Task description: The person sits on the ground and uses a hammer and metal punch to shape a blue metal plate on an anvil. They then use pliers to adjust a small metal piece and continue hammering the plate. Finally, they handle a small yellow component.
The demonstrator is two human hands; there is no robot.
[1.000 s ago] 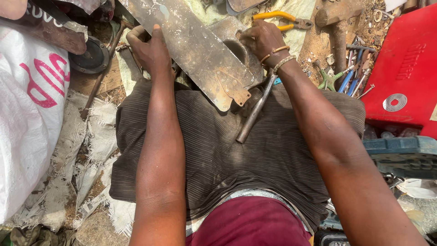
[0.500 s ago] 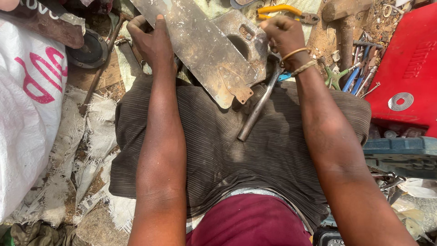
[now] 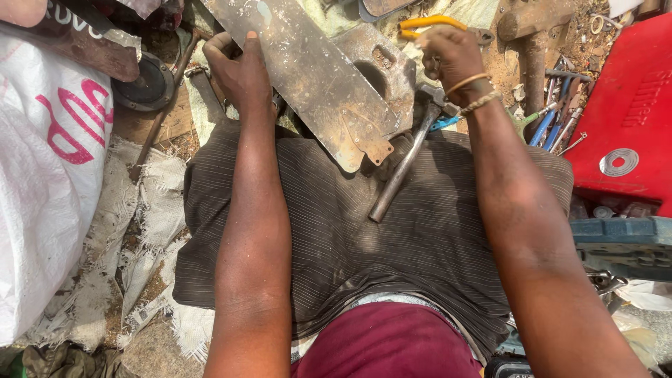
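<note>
Our left hand (image 3: pixel 241 73) presses flat and open on the rusty metal plate's (image 3: pixel 308 70) left edge above our lap; our right hand (image 3: pixel 451 56) closes around yellow-handled pliers (image 3: pixel 427 24), beside a hammer (image 3: pixel 406 164).

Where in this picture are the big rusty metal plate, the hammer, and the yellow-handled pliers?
rusty metal plate (image 3: pixel 308 70), head view, on its flat middle face.
hammer (image 3: pixel 397 176), head view, midway along its metal handle.
yellow-handled pliers (image 3: pixel 428 22), head view, on the upper yellow grip.

The right hand (image 3: pixel 451 59) has moved from the metal plate (image 3: pixel 315 77) toward the yellow-handled pliers (image 3: pixel 428 24).
</note>
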